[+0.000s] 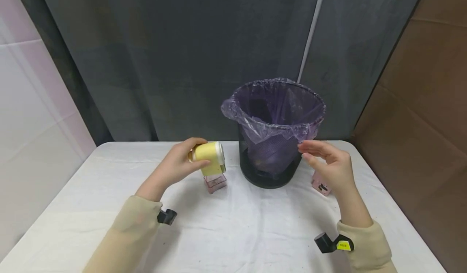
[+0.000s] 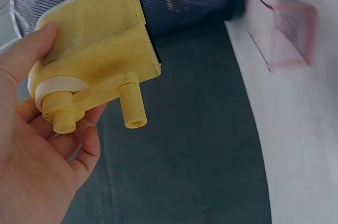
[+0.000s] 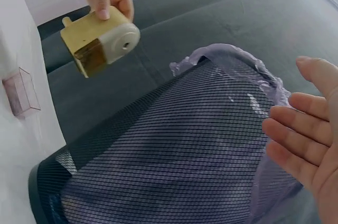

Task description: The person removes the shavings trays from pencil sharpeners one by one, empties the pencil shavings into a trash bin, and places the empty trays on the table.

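My left hand grips a yellow crank pencil sharpener between thumb and fingers, above the table and left of the bin. The left wrist view shows its crank handle; in the right wrist view its pale front has a pencil hole. Below it on the table sits a small clear pink box, open at the top. My right hand holds nothing, its fingers extended beside the right side of the black mesh wastebasket, close to the purple liner bag folded over the rim.
Behind the right hand a pink item with a black figure lies on the table, partly hidden. A white cloth covers the table. A dark curtain hangs behind, with a brown panel at the right.
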The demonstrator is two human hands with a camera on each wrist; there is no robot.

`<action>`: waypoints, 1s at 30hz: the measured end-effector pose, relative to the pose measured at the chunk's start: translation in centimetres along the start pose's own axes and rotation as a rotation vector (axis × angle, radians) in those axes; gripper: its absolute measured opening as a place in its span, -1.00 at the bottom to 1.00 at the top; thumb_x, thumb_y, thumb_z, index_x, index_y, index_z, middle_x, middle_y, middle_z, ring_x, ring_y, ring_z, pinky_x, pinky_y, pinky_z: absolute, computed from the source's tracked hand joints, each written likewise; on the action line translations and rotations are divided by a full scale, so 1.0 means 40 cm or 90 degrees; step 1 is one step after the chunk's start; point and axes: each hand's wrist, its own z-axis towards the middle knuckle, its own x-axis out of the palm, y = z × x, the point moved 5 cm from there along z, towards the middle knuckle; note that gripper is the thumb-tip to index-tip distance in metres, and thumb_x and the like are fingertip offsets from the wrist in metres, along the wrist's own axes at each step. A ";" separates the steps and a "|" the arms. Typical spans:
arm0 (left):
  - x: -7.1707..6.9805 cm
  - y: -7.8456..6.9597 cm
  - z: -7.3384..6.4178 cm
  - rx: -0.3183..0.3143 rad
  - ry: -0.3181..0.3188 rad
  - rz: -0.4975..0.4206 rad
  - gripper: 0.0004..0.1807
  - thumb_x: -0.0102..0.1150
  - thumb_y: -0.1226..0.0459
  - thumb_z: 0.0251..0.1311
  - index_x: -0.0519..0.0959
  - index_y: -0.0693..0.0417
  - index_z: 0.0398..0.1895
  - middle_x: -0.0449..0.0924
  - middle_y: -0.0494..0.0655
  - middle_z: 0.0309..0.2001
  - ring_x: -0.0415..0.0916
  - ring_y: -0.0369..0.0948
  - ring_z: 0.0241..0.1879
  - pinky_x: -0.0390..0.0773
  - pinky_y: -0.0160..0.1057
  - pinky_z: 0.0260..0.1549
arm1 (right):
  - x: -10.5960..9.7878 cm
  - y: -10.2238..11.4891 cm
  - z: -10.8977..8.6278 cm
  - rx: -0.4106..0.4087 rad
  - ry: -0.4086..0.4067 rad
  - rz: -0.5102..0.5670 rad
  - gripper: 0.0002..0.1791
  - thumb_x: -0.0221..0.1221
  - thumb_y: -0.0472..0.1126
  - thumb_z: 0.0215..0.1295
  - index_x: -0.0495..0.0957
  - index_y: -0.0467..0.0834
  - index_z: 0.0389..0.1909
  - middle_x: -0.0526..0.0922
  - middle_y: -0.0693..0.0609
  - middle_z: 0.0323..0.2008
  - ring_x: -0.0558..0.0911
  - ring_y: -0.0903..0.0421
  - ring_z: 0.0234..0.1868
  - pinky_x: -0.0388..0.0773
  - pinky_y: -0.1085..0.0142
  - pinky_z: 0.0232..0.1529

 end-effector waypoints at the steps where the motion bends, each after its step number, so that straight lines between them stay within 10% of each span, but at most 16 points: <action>1: 0.003 -0.008 0.000 0.009 0.000 -0.006 -0.43 0.40 0.25 0.07 0.44 0.18 0.16 0.55 0.01 -0.04 0.47 -0.11 -0.19 0.50 -0.11 -0.21 | 0.004 -0.001 -0.003 0.006 0.004 -0.006 -0.70 0.21 -0.67 0.04 0.58 -0.49 -0.15 0.70 -0.08 -0.21 0.65 0.14 -0.16 0.52 0.41 -0.09; 17: 0.045 -0.098 -0.001 0.108 -0.008 -0.065 -0.47 0.46 0.26 0.00 0.53 0.08 0.09 0.55 -0.20 -0.12 0.42 -0.19 -0.24 0.44 -0.19 -0.23 | 0.090 -0.040 -0.037 0.026 0.119 -0.039 -0.52 0.34 -0.54 -0.01 0.54 -0.41 0.02 0.66 -0.24 -0.14 0.63 0.08 -0.11 0.48 0.33 -0.03; 30: 0.077 -0.132 -0.002 0.110 -0.011 -0.119 -0.46 0.48 0.30 -0.05 0.55 0.10 0.08 0.57 -0.20 -0.05 0.44 -0.19 -0.21 0.45 -0.19 -0.22 | 0.150 -0.082 -0.059 0.085 0.182 -0.091 -0.32 0.40 -0.41 -0.01 0.44 -0.21 0.22 0.64 -0.10 -0.02 0.66 0.04 -0.16 0.53 0.24 -0.11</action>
